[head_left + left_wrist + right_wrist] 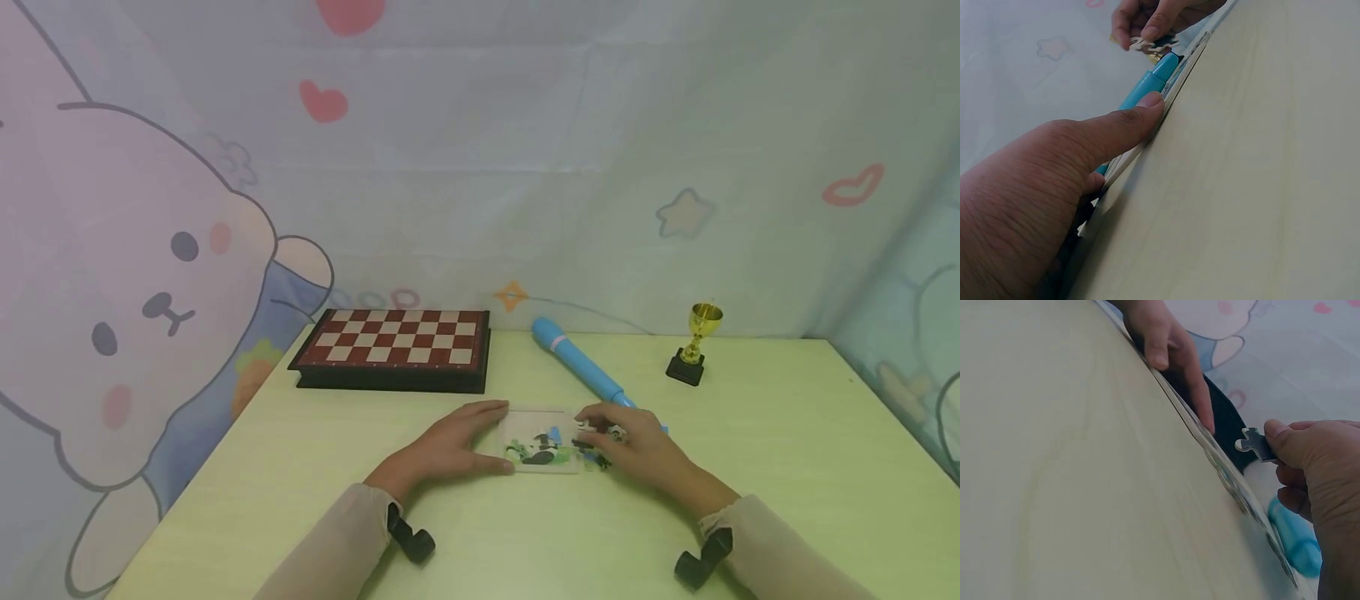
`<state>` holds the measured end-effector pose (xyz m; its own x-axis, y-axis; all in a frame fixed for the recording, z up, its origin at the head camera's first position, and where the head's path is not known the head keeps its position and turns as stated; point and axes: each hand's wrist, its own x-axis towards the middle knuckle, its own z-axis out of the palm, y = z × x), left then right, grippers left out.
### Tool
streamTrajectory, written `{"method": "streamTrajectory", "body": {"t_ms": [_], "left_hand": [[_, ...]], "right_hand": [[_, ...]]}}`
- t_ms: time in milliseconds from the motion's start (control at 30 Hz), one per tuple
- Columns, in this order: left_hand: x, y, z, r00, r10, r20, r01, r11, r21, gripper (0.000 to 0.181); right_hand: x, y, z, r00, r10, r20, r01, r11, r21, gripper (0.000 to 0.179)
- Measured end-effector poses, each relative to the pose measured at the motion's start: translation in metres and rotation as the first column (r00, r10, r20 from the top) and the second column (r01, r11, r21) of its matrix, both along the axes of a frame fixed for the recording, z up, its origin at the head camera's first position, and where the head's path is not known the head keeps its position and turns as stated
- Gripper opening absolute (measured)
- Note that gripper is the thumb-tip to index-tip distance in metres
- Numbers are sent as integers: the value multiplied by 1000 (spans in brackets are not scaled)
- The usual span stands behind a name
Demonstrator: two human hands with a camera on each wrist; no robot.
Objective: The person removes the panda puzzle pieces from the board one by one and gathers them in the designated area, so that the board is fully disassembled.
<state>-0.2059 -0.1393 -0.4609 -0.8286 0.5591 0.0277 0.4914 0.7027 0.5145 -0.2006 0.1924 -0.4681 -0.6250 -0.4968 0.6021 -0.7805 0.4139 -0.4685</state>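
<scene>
Pale yellow worktop (322, 450) here, and a small white puzzle tray (522, 423) is sitting around the middle of it, showing a partly filled picture in green, black, white and blue. Left hand (450, 446) is resting at the tray's left edge, thumb by the near corner, fingers reaching the far one, so they're basically straight and spreading apart. Right hand (637, 442) is pinching a knobbly puzzle piece (1259, 445) between thumb and fingers, up by the tray's right side. Some loose pieces (600, 460) are lying under that hand, too covered to count tbh. Farther back, a blue stick (581, 364) is lying at a slant, partly hiding behind the right hand. Red-and-white chessboard (393, 340) is sitting back left, and a gold trophy cup (699, 329) is standing back right on its black base.
</scene>
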Motion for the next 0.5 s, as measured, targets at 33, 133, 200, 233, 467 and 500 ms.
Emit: {"method": "streamTrajectory", "body": {"t_ms": [33, 133, 200, 233, 467, 500], "left_hand": [[0, 0, 0, 1000, 0, -1, 0, 1000, 1, 96], [0, 0, 1, 1000, 0, 0, 0, 1000, 3, 96], [0, -1, 1, 1000, 2, 2, -2, 1000, 6, 96], [1, -1, 1, 1000, 2, 2, -2, 1000, 8, 97], [0, 0, 1, 1000, 0, 3, 0, 1000, 5, 97], [0, 0, 0, 1000, 1, 3, -1, 1000, 2, 97]], "right_hand": [[1, 6, 0, 1000, -15, -12, 15, 1000, 8, 30], [2, 24, -1, 998, -31, -49, 32, 999, 17, 33], [2, 35, -3, 996, -42, -73, 44, 999, 27, 35], [3, 40, -4, 996, -46, -79, 49, 998, 30, 36], [8, 67, -7, 999, 25, -40, -23, 998, 61, 41], [8, 68, -7, 998, 49, -47, -46, 997, 57, 41]]}}
